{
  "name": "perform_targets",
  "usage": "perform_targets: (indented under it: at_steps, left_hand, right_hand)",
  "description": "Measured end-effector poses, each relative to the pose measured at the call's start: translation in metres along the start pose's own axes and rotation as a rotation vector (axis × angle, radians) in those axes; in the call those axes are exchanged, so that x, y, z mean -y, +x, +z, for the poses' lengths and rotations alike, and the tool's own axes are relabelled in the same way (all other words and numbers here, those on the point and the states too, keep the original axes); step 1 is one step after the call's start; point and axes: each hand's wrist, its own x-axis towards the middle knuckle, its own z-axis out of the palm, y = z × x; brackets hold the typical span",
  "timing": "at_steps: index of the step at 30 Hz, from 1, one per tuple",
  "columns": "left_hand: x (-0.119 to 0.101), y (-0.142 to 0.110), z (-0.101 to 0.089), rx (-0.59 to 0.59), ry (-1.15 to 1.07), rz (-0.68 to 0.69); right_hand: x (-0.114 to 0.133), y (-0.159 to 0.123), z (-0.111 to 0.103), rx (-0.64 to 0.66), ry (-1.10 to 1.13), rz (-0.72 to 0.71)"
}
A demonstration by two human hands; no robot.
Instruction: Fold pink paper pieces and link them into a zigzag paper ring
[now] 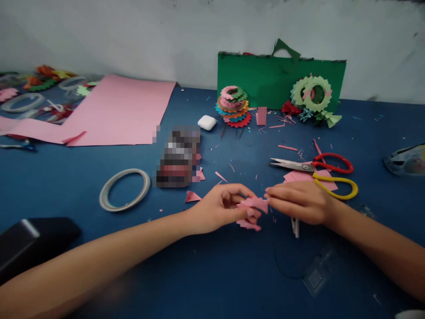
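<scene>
My left hand point(221, 208) is curled around a pink toothed paper piece point(255, 203) that bends like part of a ring; its lower end shows below the fingers. At the right end of that paper is my right hand point(300, 201), its fingers pressed together and its thumb hidden. Whether it pinches the paper or something small, I cannot tell. A thin white object point(295, 227) shows beneath the right palm, its upper part covered. Just beyond the right hand lie scissors point(308, 166) with one red and one yellow handle, partly over pink paper squares point(295, 176).
Left of my hands lie a tape roll point(104, 195), a pixelated dark object point(179, 157) and a large pink sheet point(122, 110). Toward the wall stand a stack of toothed paper rings point(233, 106) and a green board point(259, 79). A white case point(207, 122) and paper scraps lie between.
</scene>
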Motion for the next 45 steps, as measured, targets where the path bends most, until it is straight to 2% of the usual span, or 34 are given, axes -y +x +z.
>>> perform_targets:
  at_steps: [3, 5, 6, 9, 16, 19, 22, 28, 37, 41, 45]
  left_hand:
    - [-0.003, -0.006, 0.003, 0.163, 0.173, -0.019]
    - [-0.004, -0.01, 0.005, 0.248, 0.32, 0.008]
    - [-0.004, -0.012, 0.005, 0.281, 0.406, 0.031]
    - [-0.001, -0.015, 0.006, 0.333, 0.608, 0.108]
    - [0.012, -0.017, 0.007, 0.355, 0.669, 0.267]
    - [0.015, -0.017, 0.007, 0.376, 0.68, 0.342]
    - [0.016, -0.017, 0.008, 0.409, 0.667, 0.371]
    - [0.014, -0.017, 0.009, 0.411, 0.652, 0.298]
    - [0.007, -0.019, 0.009, 0.374, 0.626, 0.232]
    - [0.009, -0.018, 0.01, 0.348, 0.57, 0.169]
    - [0.01, -0.016, 0.008, 0.318, 0.515, 0.167]
  right_hand:
    - [0.003, 0.006, -0.001, -0.061, 0.154, 0.361]
    - [0.005, 0.016, 0.004, -0.012, 0.252, 0.527]
    - [0.005, 0.022, 0.008, 0.046, 0.29, 0.556]
    - [0.005, 0.042, 0.031, 0.198, 0.325, 0.506]
    - [0.006, 0.104, 0.089, 0.275, 0.327, 0.376]
    - [0.006, 0.119, 0.104, 0.306, 0.346, 0.263]
    - [0.005, 0.12, 0.111, 0.356, 0.343, 0.16]
    - [0.001, 0.117, 0.104, 0.478, 0.292, 0.046]
    - [0.013, 0.154, 0.082, 0.664, 0.193, 0.079]
    - [0.01, 0.144, 0.081, 0.575, 0.231, 0.18]
    - [0.003, 0.115, 0.068, 0.339, 0.357, 0.365]
